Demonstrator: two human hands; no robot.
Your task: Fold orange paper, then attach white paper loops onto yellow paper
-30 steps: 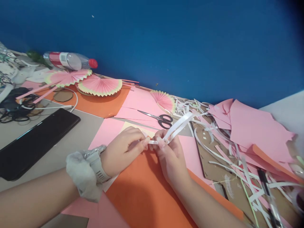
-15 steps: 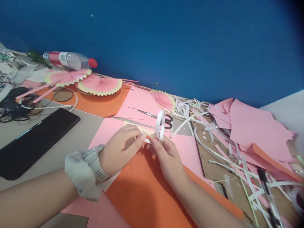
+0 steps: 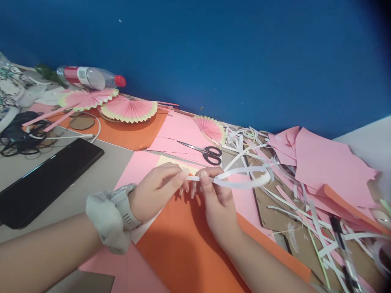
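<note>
A thin white strip (image 3: 241,184), which looks like tape backing, runs between my hands above an orange sheet of paper (image 3: 180,244). My left hand (image 3: 161,183), with a watch and a pale scrunchie at the wrist, pinches its left end between thumb and fingers. Further along, my right hand (image 3: 218,199) grips the same strip. From the right hand a long, slightly blurred loop of it sticks out to the right. Beneath the hands lie a cream sheet (image 3: 166,161) and pink paper (image 3: 134,167).
Scissors (image 3: 210,154) lie beyond the hands. A phone (image 3: 49,183) is at left. Pleated paper fans (image 3: 131,110) and a bottle (image 3: 97,78) rest along the blue wall (image 3: 214,53). At right are loose white strips, pink paper (image 3: 332,167), cardboard (image 3: 269,211) and a pen (image 3: 345,248).
The strip's loop swung upright, then flopped over to the right, where it now stretches out longer. Both hands shifted only slightly and kept their pinch.
</note>
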